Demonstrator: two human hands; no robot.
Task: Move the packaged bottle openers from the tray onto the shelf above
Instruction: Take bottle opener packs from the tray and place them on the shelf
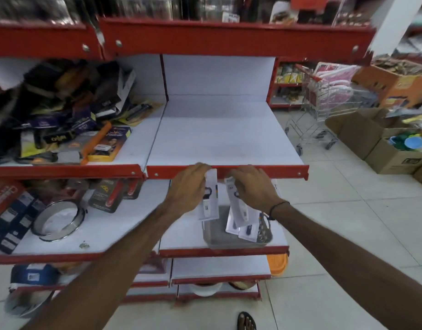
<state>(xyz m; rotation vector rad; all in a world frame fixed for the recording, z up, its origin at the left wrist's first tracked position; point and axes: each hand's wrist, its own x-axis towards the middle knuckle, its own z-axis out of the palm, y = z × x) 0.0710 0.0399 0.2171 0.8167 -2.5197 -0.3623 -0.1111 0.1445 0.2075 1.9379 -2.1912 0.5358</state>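
My left hand (189,186) grips one packaged bottle opener (208,198), a white card with a dark opener, by its top edge. My right hand (251,186) holds a small bunch of packaged bottle openers (240,217) that hang down from it. Both hands are level with the red front lip of the white shelf (219,139), in front of it. The grey tray (219,236) sits below on the lower shelf, partly hidden by the hanging packs. I cannot tell whether any packs lie in it.
Left of the bare shelf, a section (69,120) is piled with boxed and carded goods. A metal ring (58,220) and carded items lie on the lower left shelf. A shopping cart (324,115) and cardboard boxes (381,144) stand on the tiled floor at right.
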